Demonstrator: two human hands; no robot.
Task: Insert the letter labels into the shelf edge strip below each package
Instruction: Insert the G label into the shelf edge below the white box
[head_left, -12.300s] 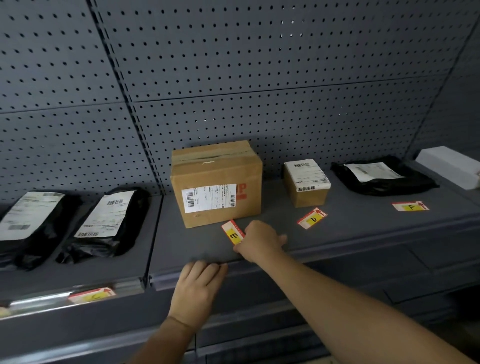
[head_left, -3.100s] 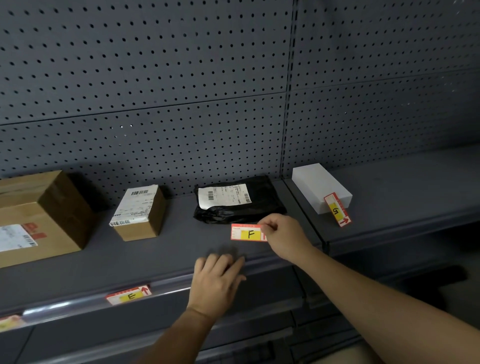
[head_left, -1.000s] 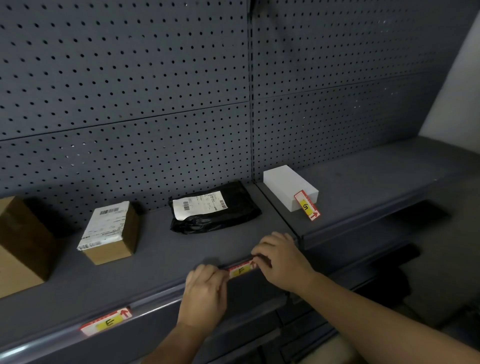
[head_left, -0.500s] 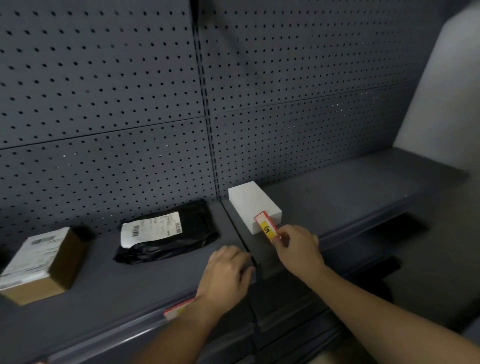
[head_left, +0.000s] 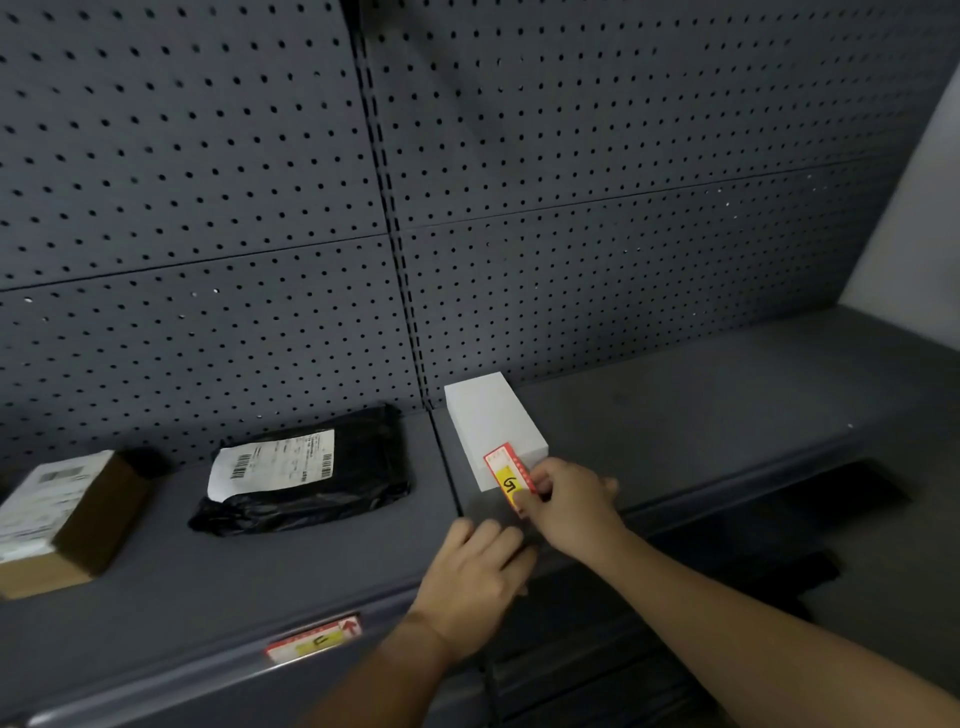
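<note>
A red and yellow G label (head_left: 508, 477) leans against the front of a white box (head_left: 492, 426) on the right shelf. My right hand (head_left: 569, 504) pinches the label's lower end. My left hand (head_left: 475, 569) rests flat, fingers together, on the shelf's front edge just left of it, holding nothing. The F label (head_left: 316, 638) sits in the shelf edge strip (head_left: 156, 680), below and in front of the black plastic package (head_left: 306, 467).
A small cardboard box (head_left: 67, 519) with a white shipping label stands at the far left. Grey pegboard (head_left: 467, 208) backs the shelves. The right shelf (head_left: 727, 405) runs to a pale wall (head_left: 924, 218). Lower shelves lie dark beneath.
The F label went into the edge strip a second ago. My right hand then reached to the G label by the white box and now grips it; my left hand slid right along the edge.
</note>
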